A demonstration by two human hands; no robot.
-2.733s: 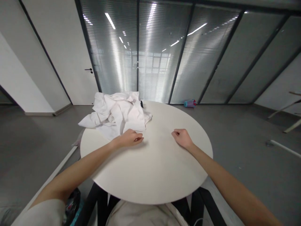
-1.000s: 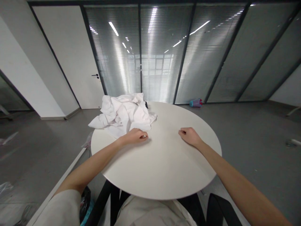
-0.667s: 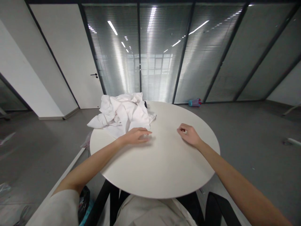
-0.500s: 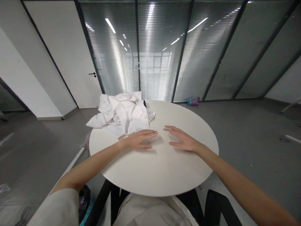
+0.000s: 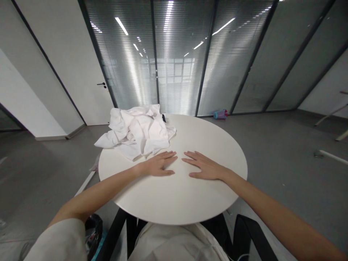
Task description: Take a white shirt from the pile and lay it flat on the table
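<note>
Both hands rest palm down on a round white table. My left hand lies flat with its fingers stretched out, just in front of a crumpled heap of white cloth. To the right of it, my right hand lies flat too, fingers spread and pointing inward. A narrow gap separates the two sets of fingertips. Neither hand holds anything. The cloth covers the table's back left and hangs slightly past the edge; how it is folded cannot be made out. A small dark thing shows at the cloth's right side.
Black chair armrests flank me below the table. A bin with a black bag stands at lower left. Behind the table are a glass wall with blinds, a white door and a blue-and-pink object on the floor.
Both hands have come down from just above the table to lie flat on it, and the right fingers are more spread. The view has shifted slightly; the cloth lies as before.
</note>
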